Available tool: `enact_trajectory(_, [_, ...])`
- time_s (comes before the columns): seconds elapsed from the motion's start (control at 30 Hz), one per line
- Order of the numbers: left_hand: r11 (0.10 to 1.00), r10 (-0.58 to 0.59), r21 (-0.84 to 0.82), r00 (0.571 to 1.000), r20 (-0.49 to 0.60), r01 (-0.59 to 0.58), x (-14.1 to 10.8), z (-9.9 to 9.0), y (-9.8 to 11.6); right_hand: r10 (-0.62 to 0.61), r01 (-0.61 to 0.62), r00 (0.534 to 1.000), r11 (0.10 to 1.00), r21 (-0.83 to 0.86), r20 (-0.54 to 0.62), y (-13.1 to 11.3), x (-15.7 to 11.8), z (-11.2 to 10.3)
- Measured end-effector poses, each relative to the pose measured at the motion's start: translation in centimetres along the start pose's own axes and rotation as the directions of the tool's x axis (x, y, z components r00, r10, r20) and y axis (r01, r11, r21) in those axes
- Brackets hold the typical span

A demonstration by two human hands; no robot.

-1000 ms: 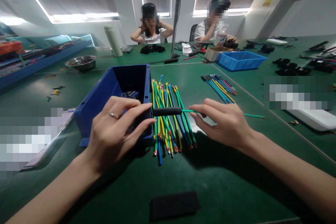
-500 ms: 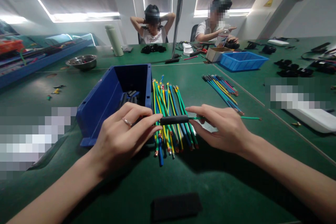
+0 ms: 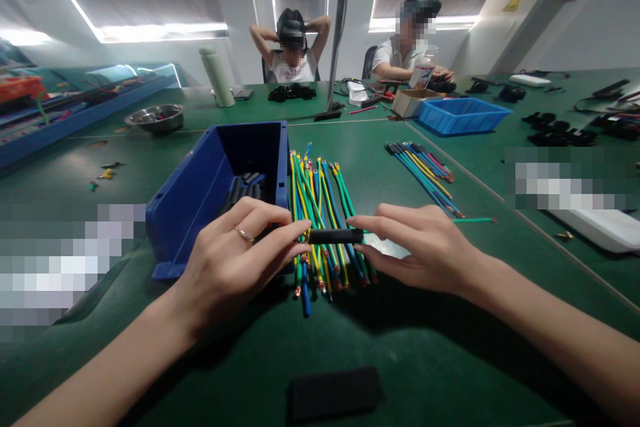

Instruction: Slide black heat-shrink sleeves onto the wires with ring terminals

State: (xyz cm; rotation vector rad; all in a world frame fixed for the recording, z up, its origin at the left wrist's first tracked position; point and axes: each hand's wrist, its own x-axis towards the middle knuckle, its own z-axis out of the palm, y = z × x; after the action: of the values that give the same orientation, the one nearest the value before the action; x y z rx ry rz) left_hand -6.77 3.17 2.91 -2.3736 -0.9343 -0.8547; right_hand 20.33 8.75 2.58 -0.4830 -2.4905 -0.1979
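Note:
A short piece of black heat-shrink tubing (image 3: 336,236) is held level between my two hands, above a bundle of wires (image 3: 345,260). My left hand (image 3: 235,253), with a ring on one finger, pinches its left end. At the right end, the thumb and fingers of my right hand (image 3: 420,247) close on the tubing. A green wire (image 3: 475,220) shows beyond my right hand; whether it runs into the tubing is hidden. The bundle's wires are green, yellow and blue, with bare copper at the near ends. Beside my left hand, a dark blue bin (image 3: 187,193) holds several black tubing pieces (image 3: 245,190).
Further right lies a smaller row of wires (image 3: 425,173) with black-sleeved ends. A black block (image 3: 337,393) sits near the front. Behind are a metal bowl (image 3: 157,118), a green bottle (image 3: 217,77), a light blue tray (image 3: 463,117) and two people across the table.
The tubing has shifted slightly right and down. My right fingers have moved from the green wire onto the tubing's end. Across the table, the right person's raised hand has lowered.

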Motion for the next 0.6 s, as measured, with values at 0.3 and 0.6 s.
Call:
enact_trajectory(0.3, [0.999, 0.008, -0.039, 1.000, 0.020, -0.007, 0.15, -0.10, 0.13, -0.038, 0.039, 0.999, 0.998, -0.040, 0.011, 0.45, -0.17, -0.06])
enact_trajectory(0.6, [0.996, 0.013, -0.085, 0.998, 0.054, -0.009, 0.30, -0.17, 0.18, -0.058, 0.061, 0.998, 0.994, -0.095, 0.037, 0.69, -0.31, -0.03])
